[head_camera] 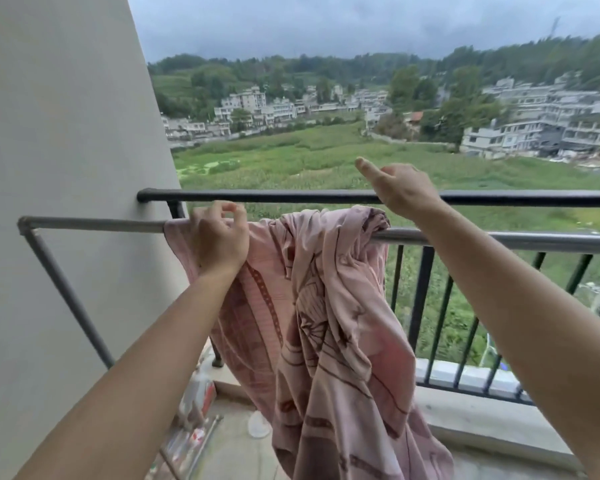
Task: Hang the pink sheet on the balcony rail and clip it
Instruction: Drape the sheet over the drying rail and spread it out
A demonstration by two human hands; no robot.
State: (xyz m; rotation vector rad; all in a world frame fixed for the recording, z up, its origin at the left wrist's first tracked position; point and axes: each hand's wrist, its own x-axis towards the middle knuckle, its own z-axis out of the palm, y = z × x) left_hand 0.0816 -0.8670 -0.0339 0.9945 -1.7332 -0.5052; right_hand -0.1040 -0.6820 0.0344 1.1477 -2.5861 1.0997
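A pink sheet [326, 306] with a darker brown printed pattern hangs bunched over a grey metal drying rail [94, 224], its folds gathered thickly on top of the rail and the rest falling in a long crumpled drape toward the balcony floor [471, 420]. The left hand [219, 237] sits at the left end of the sheet, on the rail, with its fingers curled together and pinching the sheet's upper edge against the bar. The right hand [400, 190] is above the right end of the sheet, raised clear of the fabric, its fingers loosely bent and apart with the index finger pointing up and left; it holds nothing that can be seen. Both bare forearms reach in from the bottom corners toward the sheet. Just beyond the sheet runs a second, darker handrail [291, 196] topping a black railing of upright bars [420, 306], which shows to the right of the sheet. To the left of the sheet, the grey rail bends down along a plain pale wall [66, 133]. Below the sheet's left side, a few blurred items [194, 403] lie on the floor, too unclear to identify. Far behind the sheet stretches a green field [309, 157], then rows of pale buildings [551, 126], wooded hills and a cloudy grey sky.
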